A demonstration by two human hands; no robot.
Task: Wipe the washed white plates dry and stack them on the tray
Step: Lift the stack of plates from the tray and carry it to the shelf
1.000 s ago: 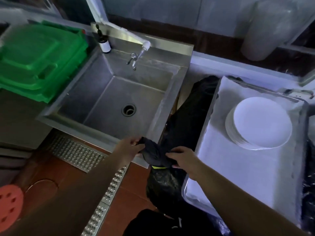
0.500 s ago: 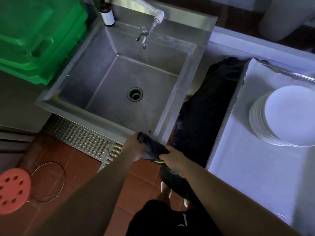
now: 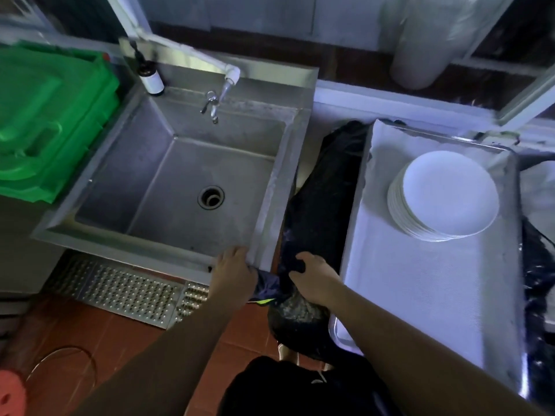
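No writing could be read anywhere. The small dark bottle (image 3: 149,75) at the back corner of the sink (image 3: 270,187) carried a white label, but it was too small and blurred for any letters or numbers to be made out.

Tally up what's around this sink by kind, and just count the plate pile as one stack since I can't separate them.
Stack of white plates: 1
Metal tray: 1
Sink: 1
Tap: 1
Dark bottle with white label: 1
Dark cloth, held by left hand and right hand: 1
Stack of green crates: 1
Total: 7
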